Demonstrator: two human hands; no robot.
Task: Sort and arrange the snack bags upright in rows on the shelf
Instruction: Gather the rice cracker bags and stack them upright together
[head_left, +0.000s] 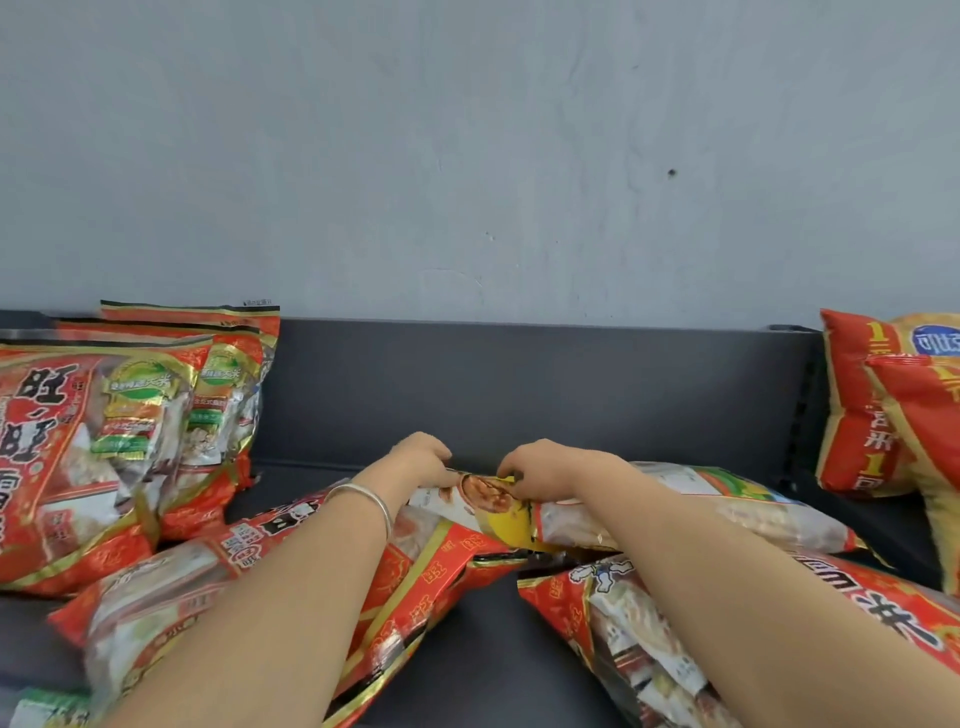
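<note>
A snack bag with a yellow end (675, 512) lies flat across the middle of the dark shelf (519, 395). My left hand (415, 462) and my right hand (540, 465) both pinch its far top edge, close together. A silver bangle sits on my left wrist. Under my left arm lies a red snack bag (415, 577), flat on the shelf. Another red bag (639, 649) lies flat under my right arm. Three red bags (104, 441) stand upright in a row at the left.
Two red and yellow bags (883, 410) stand upright at the right end of the shelf. A grey wall (467, 156) rises behind the shelf's back panel. A green-topped bag (47, 709) shows at the lower left corner. Dark bare shelf floor (467, 649) lies between the flat bags.
</note>
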